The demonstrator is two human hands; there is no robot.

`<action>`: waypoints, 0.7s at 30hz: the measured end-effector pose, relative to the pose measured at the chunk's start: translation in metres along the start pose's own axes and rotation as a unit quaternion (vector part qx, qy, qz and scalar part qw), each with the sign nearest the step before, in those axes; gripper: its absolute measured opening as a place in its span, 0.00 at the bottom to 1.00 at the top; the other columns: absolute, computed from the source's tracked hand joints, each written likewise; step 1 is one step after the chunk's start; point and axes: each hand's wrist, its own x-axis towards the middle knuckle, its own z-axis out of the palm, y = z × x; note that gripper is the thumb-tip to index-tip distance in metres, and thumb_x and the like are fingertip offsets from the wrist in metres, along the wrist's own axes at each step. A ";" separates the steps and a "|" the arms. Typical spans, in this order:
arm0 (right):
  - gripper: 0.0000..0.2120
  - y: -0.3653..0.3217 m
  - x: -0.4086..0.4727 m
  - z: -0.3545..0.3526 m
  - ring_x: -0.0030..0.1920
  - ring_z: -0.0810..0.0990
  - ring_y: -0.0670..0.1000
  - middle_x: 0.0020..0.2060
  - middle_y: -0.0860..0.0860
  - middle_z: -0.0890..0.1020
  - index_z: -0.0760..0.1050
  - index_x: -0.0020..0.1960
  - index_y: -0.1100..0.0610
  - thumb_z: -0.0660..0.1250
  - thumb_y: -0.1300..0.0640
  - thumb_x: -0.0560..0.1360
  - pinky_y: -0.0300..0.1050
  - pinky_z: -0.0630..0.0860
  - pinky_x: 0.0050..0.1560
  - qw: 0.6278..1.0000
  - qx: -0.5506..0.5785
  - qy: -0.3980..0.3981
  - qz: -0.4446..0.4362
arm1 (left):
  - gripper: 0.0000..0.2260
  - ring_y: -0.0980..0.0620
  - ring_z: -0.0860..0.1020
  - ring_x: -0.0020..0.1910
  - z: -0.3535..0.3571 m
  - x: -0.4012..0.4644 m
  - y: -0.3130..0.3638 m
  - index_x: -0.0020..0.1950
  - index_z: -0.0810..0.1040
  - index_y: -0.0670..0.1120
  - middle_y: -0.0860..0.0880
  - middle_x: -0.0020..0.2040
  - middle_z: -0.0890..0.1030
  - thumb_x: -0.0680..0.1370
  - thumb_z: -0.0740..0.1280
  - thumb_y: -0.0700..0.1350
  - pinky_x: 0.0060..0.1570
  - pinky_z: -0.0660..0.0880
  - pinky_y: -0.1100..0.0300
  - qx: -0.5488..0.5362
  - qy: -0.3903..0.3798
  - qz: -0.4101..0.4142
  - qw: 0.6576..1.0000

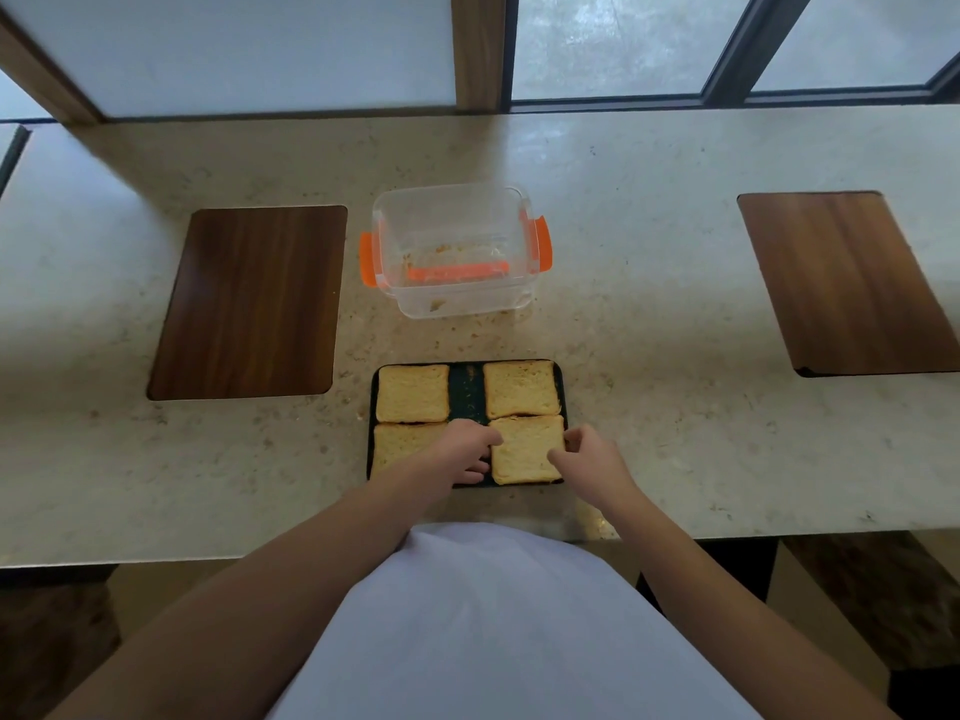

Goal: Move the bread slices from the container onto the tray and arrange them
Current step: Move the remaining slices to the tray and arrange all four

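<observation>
4 bread slices on the dark tray (466,392), 2x2 layout. Far-left slice (412,393) and far-right slice (521,388) lie flat w/ a bare strip of tray between them, crumbs on it. Near-right slice (525,449) sits just below the far-right one, edges touching or nearly so, its near edge at the tray's front rim. Near-left slice (397,443) partly hidden under the left forearm.

Left hand (464,452) rests on the tray between the two near slices, fingers curled, fingertips against the left edge of the near-right slice. Right hand (589,462) at that slice's right edge, fingers bent in, pinching or pressing the edge – can't tell which. So both hands flank the near-right slice, neither lifting it.

Container (454,249), clear plastic w/ orange clips, stands beyond the tray on the tabletop (649,304), no bread in it, only crumbs & smears. Crumbs also on the tabletop between container and tray.

Wood-look inset panel (249,302) to the left, another (847,280) far right. Windows behind. White shirt (493,626) at bottom of view
</observation>
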 end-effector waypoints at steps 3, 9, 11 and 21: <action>0.19 -0.002 -0.002 0.000 0.54 0.79 0.56 0.60 0.58 0.79 0.74 0.65 0.62 0.65 0.55 0.77 0.52 0.78 0.55 1.000 -0.021 -0.001 -0.001 | 0.18 0.45 0.80 0.56 -0.002 0.001 0.002 0.68 0.74 0.39 0.42 0.59 0.80 0.80 0.66 0.45 0.59 0.80 0.50 -0.020 0.010 -0.006 1.000; 0.07 0.000 -0.003 0.004 0.35 0.72 0.51 0.42 0.59 0.76 0.72 0.40 0.60 0.63 0.56 0.72 0.47 0.69 0.34 0.999 -0.040 -0.003 -0.002 | 0.20 0.45 0.80 0.57 -0.001 0.000 0.003 0.70 0.73 0.40 0.42 0.62 0.79 0.79 0.66 0.45 0.58 0.80 0.49 -0.038 -0.008 -0.013 0.999; 0.07 0.001 -0.002 0.004 0.34 0.69 0.49 0.44 0.55 0.74 0.70 0.39 0.58 0.63 0.55 0.72 0.43 0.64 0.33 0.999 -0.049 -0.006 0.002 | 0.21 0.45 0.80 0.58 0.000 0.000 0.001 0.71 0.72 0.41 0.43 0.62 0.78 0.79 0.66 0.45 0.57 0.81 0.49 -0.038 -0.014 -0.013 0.999; 0.13 0.003 -0.002 0.002 0.41 0.75 0.48 0.58 0.56 0.75 0.76 0.55 0.58 0.63 0.52 0.75 0.44 0.71 0.37 0.997 -0.073 -0.020 -0.004 | 0.20 0.47 0.78 0.60 0.002 -0.001 -0.001 0.71 0.72 0.44 0.44 0.66 0.75 0.80 0.65 0.45 0.56 0.82 0.49 -0.005 -0.030 0.012 0.999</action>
